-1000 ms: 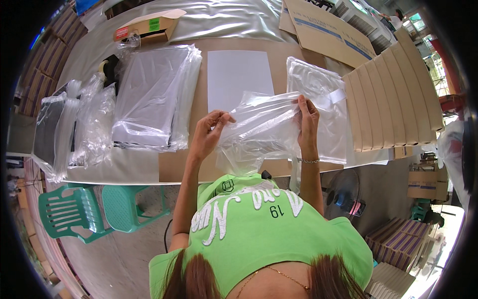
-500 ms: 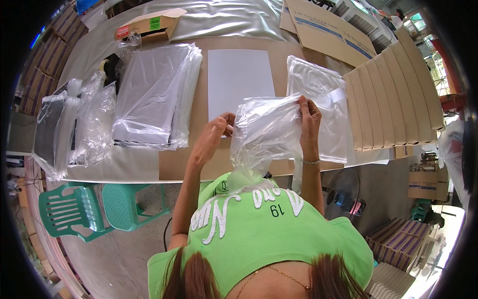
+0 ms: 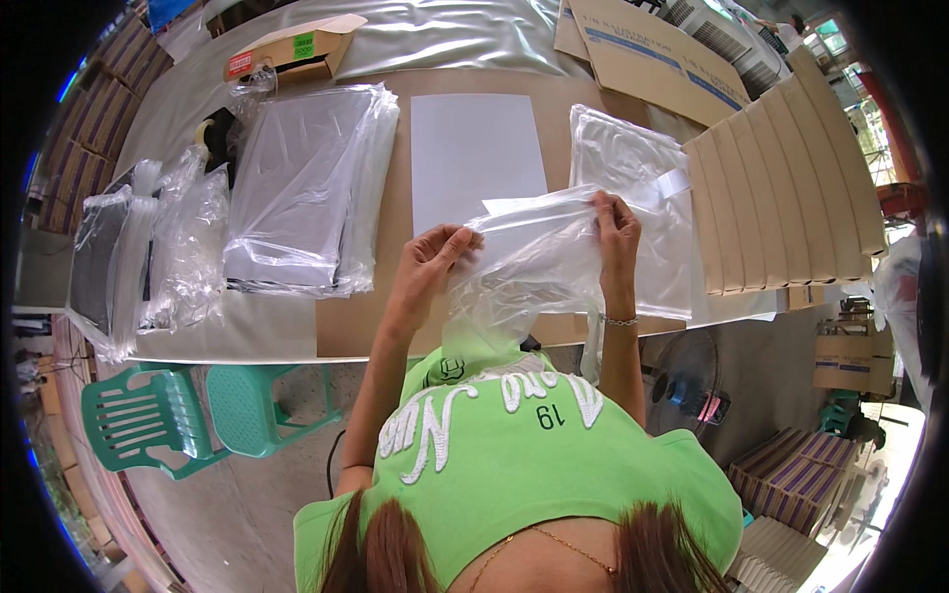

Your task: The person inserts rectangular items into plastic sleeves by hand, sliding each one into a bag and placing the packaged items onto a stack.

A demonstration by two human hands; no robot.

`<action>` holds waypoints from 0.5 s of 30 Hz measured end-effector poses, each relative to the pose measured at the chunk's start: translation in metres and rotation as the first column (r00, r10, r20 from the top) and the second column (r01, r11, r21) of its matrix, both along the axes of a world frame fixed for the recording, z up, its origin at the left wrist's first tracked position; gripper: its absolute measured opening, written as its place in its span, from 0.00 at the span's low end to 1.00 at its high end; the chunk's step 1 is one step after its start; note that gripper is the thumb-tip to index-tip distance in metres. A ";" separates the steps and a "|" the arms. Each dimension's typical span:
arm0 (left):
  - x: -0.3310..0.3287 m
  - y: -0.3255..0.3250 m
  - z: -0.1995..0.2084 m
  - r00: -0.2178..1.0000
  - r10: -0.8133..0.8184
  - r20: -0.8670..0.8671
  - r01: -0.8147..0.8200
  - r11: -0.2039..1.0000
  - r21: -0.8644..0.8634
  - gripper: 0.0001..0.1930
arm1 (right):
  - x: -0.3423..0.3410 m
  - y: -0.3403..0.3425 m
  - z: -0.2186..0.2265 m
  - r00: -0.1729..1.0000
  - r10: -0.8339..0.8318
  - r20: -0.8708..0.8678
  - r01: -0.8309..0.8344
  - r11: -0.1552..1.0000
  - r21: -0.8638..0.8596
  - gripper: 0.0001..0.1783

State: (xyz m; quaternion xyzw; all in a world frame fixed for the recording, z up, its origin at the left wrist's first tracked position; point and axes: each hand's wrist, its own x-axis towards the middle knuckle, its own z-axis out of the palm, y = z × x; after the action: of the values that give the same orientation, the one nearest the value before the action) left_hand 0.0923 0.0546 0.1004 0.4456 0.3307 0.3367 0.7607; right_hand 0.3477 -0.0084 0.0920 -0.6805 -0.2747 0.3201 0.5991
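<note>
Stretched between my two hands is a clear plastic bag (image 3: 529, 252), its upper edge held taut and its lower part hanging over the table's front edge. My left hand (image 3: 435, 255) pinches the bag's left upper corner. At the other upper corner, my right hand (image 3: 616, 222) grips the film between thumb and fingers. Just beyond the bag lies a white sheet (image 3: 474, 148) on brown board, partly hidden by it. To the right, partly behind my right hand, is a pile of clear plastic bags (image 3: 647, 247). Left of the sheet lies a stack of plastic-wrapped sheets (image 3: 301, 188).
A row of tan boards or boxes (image 3: 781, 198) stands at the right. Flat cartons (image 3: 657, 59) lie at the far right. An open cardboard box (image 3: 297, 51) and crumpled plastic packs (image 3: 188, 237) are on the left. A green chair (image 3: 148, 420) and stool (image 3: 262, 410) stand below the table.
My left hand has moved onto the bag's left upper corner and now pinches it. The bag's upper edge is drawn straighter between the hands. My right hand has barely moved.
</note>
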 end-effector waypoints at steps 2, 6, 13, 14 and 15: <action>0.000 0.001 0.000 0.999 -0.020 0.040 0.021 0.999 -0.033 0.09 | -0.012 0.003 0.003 0.696 -0.009 0.718 -0.001 1.000 0.013 0.09; -0.001 0.001 0.003 0.996 -0.082 0.034 0.083 0.996 -0.027 0.08 | -0.032 0.000 0.039 0.518 0.224 0.826 -0.327 0.944 -0.051 0.23; 0.005 0.000 0.026 0.975 -0.218 0.041 0.216 0.975 0.047 0.07 | -0.073 -0.002 0.093 0.191 0.411 0.891 -0.712 0.683 -0.162 0.23; 0.005 0.000 0.031 0.973 -0.227 0.045 0.226 0.974 0.032 0.07 | -0.075 -0.001 0.092 0.180 0.391 0.902 -0.718 0.679 -0.151 0.21; 0.005 0.001 0.035 0.971 -0.235 0.050 0.235 0.972 0.016 0.07 | -0.073 0.000 0.090 0.197 0.394 0.898 -0.740 0.661 -0.128 0.21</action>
State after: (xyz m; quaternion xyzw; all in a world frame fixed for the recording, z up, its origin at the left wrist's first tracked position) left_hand 0.0972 0.0553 0.1351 0.4767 0.2543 0.2571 0.8012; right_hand 0.2743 -0.0083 0.1817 -0.4724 -0.8230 0.0725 0.3070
